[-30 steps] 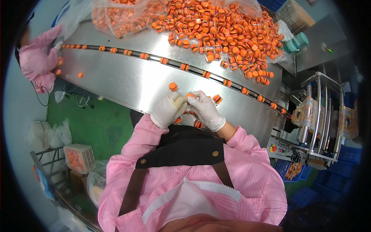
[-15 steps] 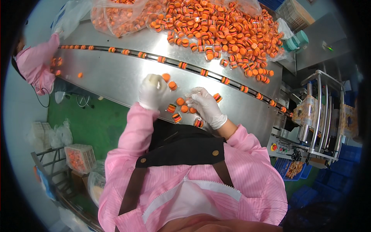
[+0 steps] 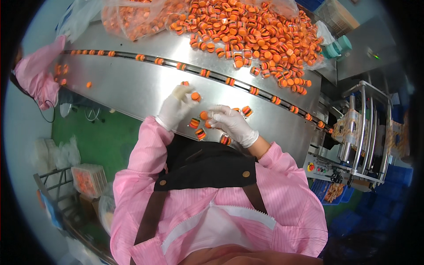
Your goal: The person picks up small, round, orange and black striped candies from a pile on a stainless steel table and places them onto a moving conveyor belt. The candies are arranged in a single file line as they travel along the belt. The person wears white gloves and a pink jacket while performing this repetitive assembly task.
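Note:
My left hand (image 3: 173,109), in a white glove, rests on the steel table (image 3: 132,88) with its fingers spread; the fingertips touch a loose round orange piece (image 3: 195,96). Beside it, my right hand (image 3: 230,124), also gloved, pinches another orange piece (image 3: 204,115) at its fingertips. Several orange-and-dark stacked pieces lie around the hands, one (image 3: 194,123) between them and one (image 3: 225,140) under my right wrist.
A narrow conveyor track (image 3: 216,78) carries stacked pieces in a row across the table. Behind it are a big heap of pieces (image 3: 247,31) and a plastic bag (image 3: 128,17) of them. Another person's pink sleeve (image 3: 37,75) is at left, a metal machine (image 3: 362,128) at right.
My hands were together over the table's near edge; the left hand has moved off to the left and farther out. Several pieces now lie between the hands.

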{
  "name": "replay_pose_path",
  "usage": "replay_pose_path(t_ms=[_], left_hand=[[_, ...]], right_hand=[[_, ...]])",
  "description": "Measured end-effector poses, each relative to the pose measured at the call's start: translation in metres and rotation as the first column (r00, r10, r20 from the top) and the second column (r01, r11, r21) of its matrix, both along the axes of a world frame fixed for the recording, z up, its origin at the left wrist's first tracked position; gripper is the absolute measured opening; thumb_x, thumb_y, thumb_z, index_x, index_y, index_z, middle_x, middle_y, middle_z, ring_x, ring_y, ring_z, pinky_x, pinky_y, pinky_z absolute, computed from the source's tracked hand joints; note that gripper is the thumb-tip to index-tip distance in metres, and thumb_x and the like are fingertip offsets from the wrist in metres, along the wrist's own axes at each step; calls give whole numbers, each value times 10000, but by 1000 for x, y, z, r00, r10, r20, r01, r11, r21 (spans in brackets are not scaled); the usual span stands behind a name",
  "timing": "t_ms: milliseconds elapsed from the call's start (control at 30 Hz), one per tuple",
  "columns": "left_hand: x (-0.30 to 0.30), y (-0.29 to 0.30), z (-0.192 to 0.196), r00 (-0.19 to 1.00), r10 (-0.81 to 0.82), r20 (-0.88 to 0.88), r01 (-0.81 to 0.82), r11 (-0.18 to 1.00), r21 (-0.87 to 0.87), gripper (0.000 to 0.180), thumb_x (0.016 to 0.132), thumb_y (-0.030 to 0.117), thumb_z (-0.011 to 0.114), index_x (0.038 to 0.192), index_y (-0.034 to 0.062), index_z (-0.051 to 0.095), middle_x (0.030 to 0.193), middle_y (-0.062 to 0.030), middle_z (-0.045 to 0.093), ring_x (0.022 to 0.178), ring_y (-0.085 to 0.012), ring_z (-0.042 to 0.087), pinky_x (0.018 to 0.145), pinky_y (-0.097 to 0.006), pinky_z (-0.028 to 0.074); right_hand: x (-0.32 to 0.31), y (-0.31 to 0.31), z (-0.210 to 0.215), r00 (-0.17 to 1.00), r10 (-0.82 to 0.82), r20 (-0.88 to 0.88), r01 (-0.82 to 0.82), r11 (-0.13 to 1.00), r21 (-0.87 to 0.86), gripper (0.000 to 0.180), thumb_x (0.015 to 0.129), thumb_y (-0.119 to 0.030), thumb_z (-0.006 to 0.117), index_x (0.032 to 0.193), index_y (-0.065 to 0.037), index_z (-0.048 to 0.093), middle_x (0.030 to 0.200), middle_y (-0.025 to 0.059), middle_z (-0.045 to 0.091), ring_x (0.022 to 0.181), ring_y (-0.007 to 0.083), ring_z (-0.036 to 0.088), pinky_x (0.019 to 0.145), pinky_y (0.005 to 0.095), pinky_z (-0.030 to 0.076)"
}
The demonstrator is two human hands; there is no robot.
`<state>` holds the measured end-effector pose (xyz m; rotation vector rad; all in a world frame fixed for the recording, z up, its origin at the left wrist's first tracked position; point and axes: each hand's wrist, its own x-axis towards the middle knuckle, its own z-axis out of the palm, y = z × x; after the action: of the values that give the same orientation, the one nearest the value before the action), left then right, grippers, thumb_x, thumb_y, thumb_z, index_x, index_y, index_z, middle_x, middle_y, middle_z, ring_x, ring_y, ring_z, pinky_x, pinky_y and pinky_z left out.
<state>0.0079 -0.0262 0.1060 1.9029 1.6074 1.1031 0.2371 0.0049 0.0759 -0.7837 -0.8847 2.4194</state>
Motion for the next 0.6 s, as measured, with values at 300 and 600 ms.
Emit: replay_pose_path(t_ms=[300, 600], left_hand=[[4, -28, 4, 991, -128, 25, 130, 958, -257, 179, 875, 148, 636, 1023, 55, 678, 829, -121, 669, 776, -284, 655, 734, -338, 512], [-197, -11, -61, 671, 712, -207, -732, 681, -30, 197, 833, 217, 669, 812, 40, 582, 646, -55, 580, 610, -146, 545, 614, -302, 468]], right_hand=[[-11, -12, 5, 991, 126, 44, -131, 982, 138, 414, 921, -133, 634, 1257, 27, 451, 1087, 109, 614, 985, 165, 617, 842, 292, 521], [39, 6, 16, 984, -47, 169, -7, 953, 302, 373, 903, -110, 639, 1243, -18, 519, 1106, 76, 597, 969, 128, 599, 861, 268, 497]])
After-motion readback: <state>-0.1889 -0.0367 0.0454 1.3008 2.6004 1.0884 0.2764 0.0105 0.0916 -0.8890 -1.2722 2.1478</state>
